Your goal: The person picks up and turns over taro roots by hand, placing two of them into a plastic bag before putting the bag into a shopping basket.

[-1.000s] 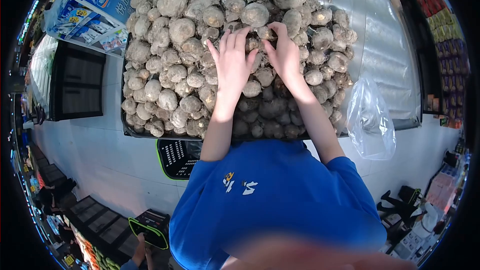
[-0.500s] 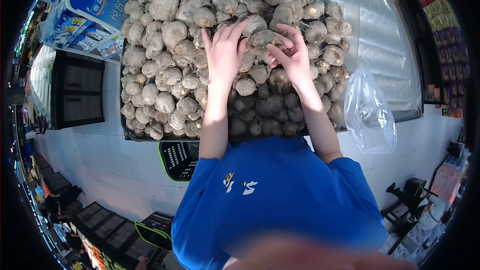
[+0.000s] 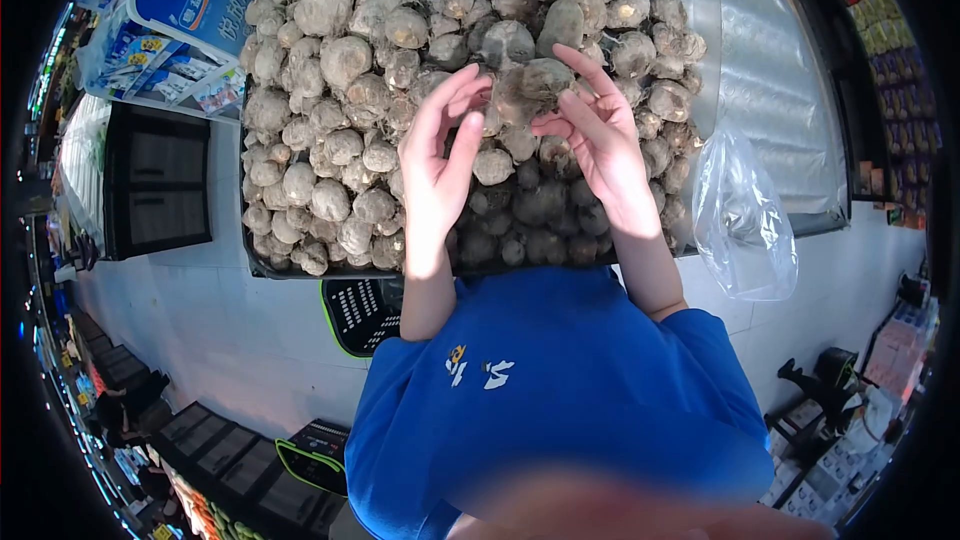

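Observation:
Brown, hairy taro roots (image 3: 345, 60) are heaped on a dark-edged display stand in front of me. My right hand (image 3: 605, 140) is over the middle of the heap, with one taro (image 3: 548, 78) between its thumb and index finger. Its other fingers are curled beneath. My left hand (image 3: 440, 145) is just left of that taro, apart from it, fingers loosely curved and thumb separate, with nothing in it. The surface between the hands looks brownish and blurred.
A clear plastic bag (image 3: 745, 215) hangs over the stand's front edge at right, beside a silvery sheet (image 3: 775, 90). A blue-and-white display box (image 3: 195, 5) is at upper left. Black baskets with green rims (image 3: 360, 315) are on the floor below.
My left hand has drawn back toward me and turned, its thumb now apart from the fingers. My right hand has shifted slightly right and nearer me; the taro between its fingers has moved slightly right.

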Motion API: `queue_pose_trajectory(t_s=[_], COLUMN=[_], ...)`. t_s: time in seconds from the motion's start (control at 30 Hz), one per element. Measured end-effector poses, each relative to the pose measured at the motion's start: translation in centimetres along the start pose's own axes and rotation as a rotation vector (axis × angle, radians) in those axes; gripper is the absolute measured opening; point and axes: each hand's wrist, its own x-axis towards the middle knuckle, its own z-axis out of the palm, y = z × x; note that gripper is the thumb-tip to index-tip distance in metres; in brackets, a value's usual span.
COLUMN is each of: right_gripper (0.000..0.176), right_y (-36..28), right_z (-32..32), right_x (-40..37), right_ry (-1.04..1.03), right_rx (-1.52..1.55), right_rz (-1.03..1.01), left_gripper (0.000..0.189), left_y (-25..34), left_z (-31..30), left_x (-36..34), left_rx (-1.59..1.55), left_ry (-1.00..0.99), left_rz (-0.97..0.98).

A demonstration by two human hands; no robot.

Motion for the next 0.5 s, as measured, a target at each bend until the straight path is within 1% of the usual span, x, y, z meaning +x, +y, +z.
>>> queue_pose_trajectory(t_s=[0.03, 0.1, 0.13, 0.17, 0.2, 0.23, 0.27, 0.3, 0.37, 0.43, 0.47, 0.5], right_gripper=[0.044, 0.048, 0.048, 0.050, 0.052, 0.053, 0.053, 0.054, 0.055, 0.054, 0.054, 0.054], right_y=[-0.1, -0.1, -0.2, -0.3, -0.3, -0.4, -0.4, -0.3, -0.4, -0.6, -0.8, -1.1], right_z=[0.2, 0.5, 0.8, 1.1, 1.2, 1.0, 1.0, 1.0, 0.9, 0.7, 0.6, 0.5], right_x=[-0.2, -0.6, -0.8, -1.0, -1.1, -1.2, -1.4, -1.5, -1.7, -1.8, -1.8, -1.6], right_ry=[0.000, -0.110, -0.111, -0.120, -0.130, -0.176, -0.177, -0.173, -0.169, -0.237, -0.237, -0.295], right_rx=[0.002, 0.080, 0.081, 0.082, 0.082, 0.102, 0.102, 0.079, 0.055, -0.011, -0.012, -0.190], right_rz=[0.008, -0.044, -0.035, -0.054, -0.073, -0.078, -0.073, -0.084, -0.095, -0.087, -0.088, -0.174], left_gripper=[0.039, 0.042, 0.044, 0.047, 0.047, 0.047, 0.047, 0.048, 0.049, 0.049, 0.048, 0.048], left_y=[0.5, 0.4, 0.4, 1.1, 1.0, 0.8, 0.7, 1.4, 1.7, 1.6, 1.4, 1.3], left_z=[0.1, 0.0, -0.1, 0.0, -0.1, -0.2, -0.3, 0.1, 0.4, 0.2, -0.2, -0.5], left_x=[-0.5, -1.2, -1.6, -1.8, -1.9, -1.9, -2.0, -1.8, -1.8, -1.9, -2.1, -2.1], left_rx=[-0.051, -0.038, -0.027, -0.209, -0.208, -0.214, -0.220, -0.223, -0.248, -0.274, -0.254, -0.234], left_ry=[-0.024, -0.010, -0.001, -0.044, -0.038, -0.058, -0.079, -0.051, -0.050, -0.051, -0.082, -0.114], left_rz=[0.046, 0.055, 0.069, -0.002, -0.005, 0.035, 0.075, 0.117, 0.128, 0.138, 0.141, 0.143])
